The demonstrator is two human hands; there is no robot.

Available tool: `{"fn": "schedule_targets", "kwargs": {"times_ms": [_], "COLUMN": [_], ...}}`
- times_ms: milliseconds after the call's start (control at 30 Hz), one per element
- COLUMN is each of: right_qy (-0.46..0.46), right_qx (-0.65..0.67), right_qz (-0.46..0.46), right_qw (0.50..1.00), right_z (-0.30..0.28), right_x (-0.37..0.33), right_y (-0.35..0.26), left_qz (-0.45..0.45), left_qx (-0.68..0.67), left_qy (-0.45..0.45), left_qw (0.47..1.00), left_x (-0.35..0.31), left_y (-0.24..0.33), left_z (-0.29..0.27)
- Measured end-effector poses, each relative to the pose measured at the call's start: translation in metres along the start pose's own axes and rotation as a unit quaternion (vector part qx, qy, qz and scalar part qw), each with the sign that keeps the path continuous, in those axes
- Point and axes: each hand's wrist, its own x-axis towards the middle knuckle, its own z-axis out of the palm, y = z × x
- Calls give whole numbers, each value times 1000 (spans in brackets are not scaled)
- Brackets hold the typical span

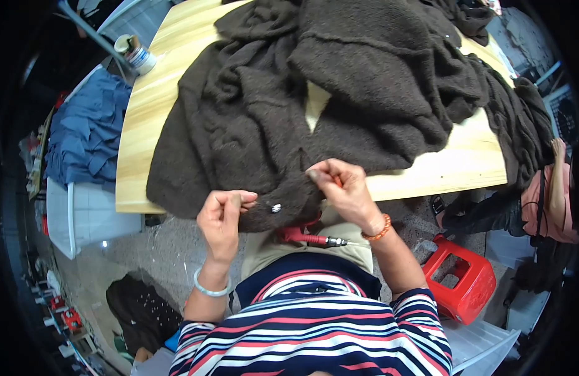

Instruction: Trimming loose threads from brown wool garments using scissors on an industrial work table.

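Note:
A dark brown knit garment [239,125] is spread in folds over the wooden table, its near part hanging over the front edge toward my lap. My left hand [222,216] is closed in a pinch at the garment's near left edge. My right hand [344,188] pinches with thumb and forefinger against the brown knit; what lies between the fingertips of either hand is too small to make out. Between both hands a shiny pale ornament [276,208] shows on the fabric. A red tool [305,237] with a metal tip lies at my lap, partly covered by the knit.
The table [148,138] carries a white jar [136,55] at its far left corner. A white bin [61,216] heaped with blue cloth [86,125] stands at left. A red plastic stool [468,291] is at right, near another person [549,207]. Dark cloth [139,310] lies lower left.

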Motion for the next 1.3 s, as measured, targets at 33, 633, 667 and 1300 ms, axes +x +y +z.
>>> {"fn": "schedule_targets", "kwargs": {"times_ms": [33,633,667,1300], "right_qy": [1,78,113,275], "right_qx": [-2,-325,-338,-290], "right_qz": [-14,-108,-94,-55], "right_qw": [1000,936,930,915], "right_z": [5,-65,-77,-206], "right_x": [-1,142,154,197], "right_y": [-4,-26,-24,61], "left_qz": [33,83,122,104], "left_qx": [13,517,513,416], "left_qy": [-34,278,252,-47], "left_qw": [999,805,812,902], "left_x": [-1,71,88,360], "left_y": [-11,-5,-12,-41], "left_z": [0,-279,-242,11]}}
